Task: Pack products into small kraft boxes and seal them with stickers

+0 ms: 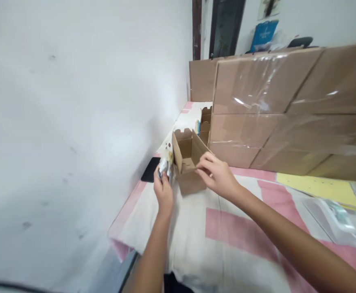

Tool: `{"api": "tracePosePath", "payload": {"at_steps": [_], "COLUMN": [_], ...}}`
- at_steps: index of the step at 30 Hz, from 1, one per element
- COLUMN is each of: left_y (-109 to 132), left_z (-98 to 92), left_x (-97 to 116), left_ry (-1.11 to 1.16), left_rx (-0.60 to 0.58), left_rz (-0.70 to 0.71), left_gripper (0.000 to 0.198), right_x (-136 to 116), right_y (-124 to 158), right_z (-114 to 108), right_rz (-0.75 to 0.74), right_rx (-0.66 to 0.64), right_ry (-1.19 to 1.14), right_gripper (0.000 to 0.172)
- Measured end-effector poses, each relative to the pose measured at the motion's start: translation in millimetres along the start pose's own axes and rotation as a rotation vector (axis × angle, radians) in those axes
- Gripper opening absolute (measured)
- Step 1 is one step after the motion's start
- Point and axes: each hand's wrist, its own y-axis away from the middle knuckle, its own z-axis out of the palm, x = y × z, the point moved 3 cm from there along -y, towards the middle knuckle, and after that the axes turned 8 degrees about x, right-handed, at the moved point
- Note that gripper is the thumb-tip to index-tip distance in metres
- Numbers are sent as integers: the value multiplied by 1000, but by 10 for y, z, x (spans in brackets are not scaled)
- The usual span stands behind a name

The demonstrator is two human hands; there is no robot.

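An open cardboard box (193, 183) stands on the cloth-covered surface, its flaps raised and its inside visible. My right hand (212, 171) pinches the near right edge of the box, at a flap, with thumb and fingers. Just left of the box, my left hand (163, 183) is closed around a small, whitish, plastic-wrapped item (164, 162) with yellowish and dark spots. Blur hides what exactly that item is. A flat black object (150, 170) lies beside my left hand, against the wall.
A tall taped cardboard panel (247, 130) rises behind and to the right. More small open boxes (206, 126) stand beside its left edge. Yellow sheets (318, 189) and a white plastic object (338, 219) lie at right. The white wall (74, 122) bounds the left.
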Motion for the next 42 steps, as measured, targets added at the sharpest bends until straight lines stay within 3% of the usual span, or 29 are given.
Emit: {"api": "tracePosePath", "payload": {"at_steps": [4, 7, 12, 17, 21, 23, 25, 28, 30, 33, 38, 42], "left_y": [906, 1335, 1523, 1428, 1380, 1414, 1495, 1685, 1830, 2018, 2128, 2024], "left_z": [-558, -726, -711, -679, -631, -576, -489, -312, -188, -31, 179, 214], "left_x": [92, 221, 688, 1256, 1713, 1907, 2062, 2226, 2296, 2332, 2179, 1851], "left_ry": [115, 243, 477, 642, 744, 764, 768, 727, 690, 679, 704, 407], "left_rx": [128, 157, 73, 29, -65, -113, -162, -254, -325, -395, -491, -441], "left_rz": [-198, -298, -342, -262, -165, -152, -170, -182, -158, -155, -233, -24], "left_gripper": [48, 47, 44, 45, 41, 43, 45, 49, 51, 53, 54, 57], "right_x": [-365, -478, -326, -136, -351, -571, -772, -953, -992, -930, -761, -708], "right_y": [880, 1427, 2145, 2498, 2484, 2348, 2140, 1819, 1661, 1538, 1527, 1456], "right_z": [-658, -1209, -1939, -2171, -2301, -2327, -2278, -2064, -1909, -1795, -1869, -2160], "right_rz": [-71, -48, 81, 168, 157, 153, 261, 540, 634, 625, 559, 484], "right_rx": [58, 179, 370, 405, 625, 646, 542, 254, 69, 4, 157, 253], "right_ry": [71, 138, 188, 133, 166, 90, -86, -423, -604, -740, -755, -539], "right_gripper": [11, 17, 18, 17, 22, 15, 13, 32, 41, 38, 34, 31]}}
